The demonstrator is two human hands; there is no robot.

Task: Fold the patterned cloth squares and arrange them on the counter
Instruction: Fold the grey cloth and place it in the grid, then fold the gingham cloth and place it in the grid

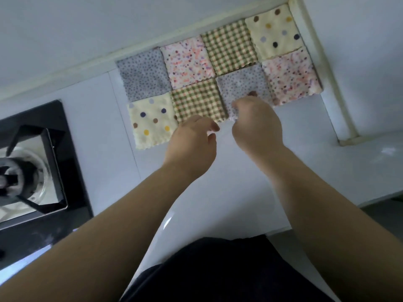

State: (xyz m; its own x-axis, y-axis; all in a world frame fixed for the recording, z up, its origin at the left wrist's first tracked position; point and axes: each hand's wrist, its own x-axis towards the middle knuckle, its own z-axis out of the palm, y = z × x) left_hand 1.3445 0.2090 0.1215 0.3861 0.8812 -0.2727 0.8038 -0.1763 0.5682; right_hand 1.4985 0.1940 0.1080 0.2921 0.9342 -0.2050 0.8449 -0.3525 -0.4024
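Note:
Several folded cloth squares lie in two rows on the white counter (239,171) against the back wall. The back row holds a grey dotted square (142,76), a pink speckled one (187,62), a green checked one (231,46) and a cream polka-dot one (272,31). The front row holds a cream polka-dot square (150,123), a green checked square (196,101), a grey dotted square (242,86) and a pink speckled square (292,77). My right hand (257,125) pinches the near edge of the front grey dotted square. My left hand (193,140) hovers beside it with loosely curled fingers, holding nothing.
A black gas hob (32,162) with its burner sits at the left, near the cloths. A raised cream ledge (320,68) borders the counter on the right. My dark clothing (218,271) is at the counter's near edge.

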